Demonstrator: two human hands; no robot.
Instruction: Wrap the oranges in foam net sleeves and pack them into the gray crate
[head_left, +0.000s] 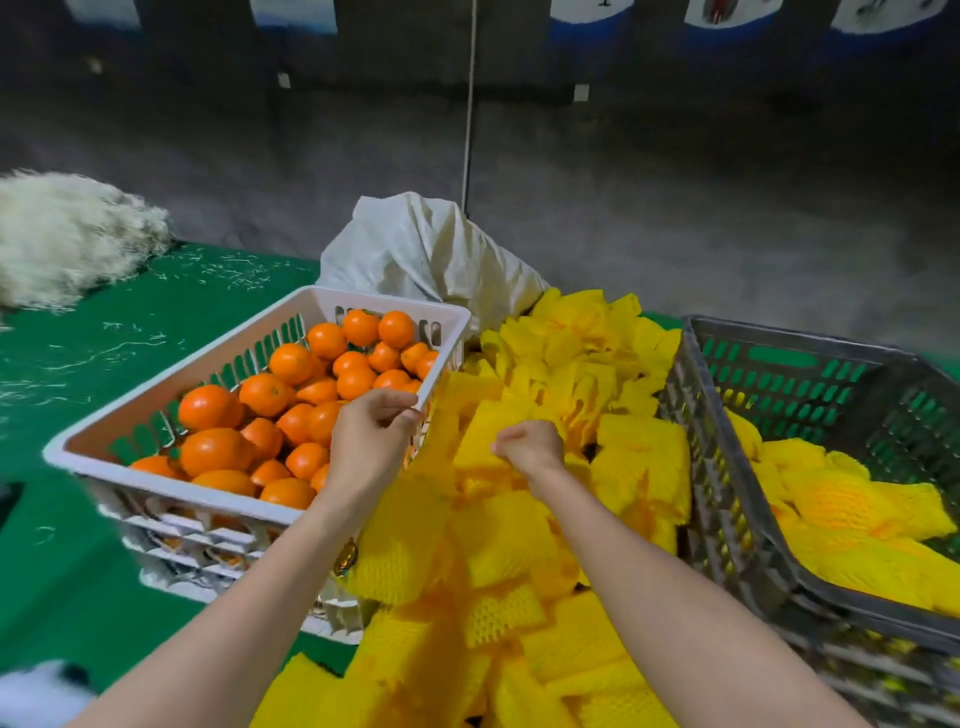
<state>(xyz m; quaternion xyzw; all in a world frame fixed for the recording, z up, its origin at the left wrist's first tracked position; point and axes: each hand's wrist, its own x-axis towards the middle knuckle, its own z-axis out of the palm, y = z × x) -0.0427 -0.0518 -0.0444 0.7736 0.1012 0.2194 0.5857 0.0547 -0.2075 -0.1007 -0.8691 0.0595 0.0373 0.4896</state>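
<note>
Noting a green-covered desk (78, 415) strewn with pale fibres, dark gray wall (675, 182) behind, one white fibre heap (62, 239) far left, one white sack (426, 249) far centre. One white crate (182, 491), left, holds about two dozen visible bare oranges (213, 449); one gray crate (696, 447), right, holds sleeved oranges (841, 504), count unclear; loose foam net sleeves (498, 540) piled between. Observed left grip (371, 441) curled at the white crate's right rim, hold not discernible; right grip (530, 447) pinching one sleeve (480, 441) atop that pile.
</note>
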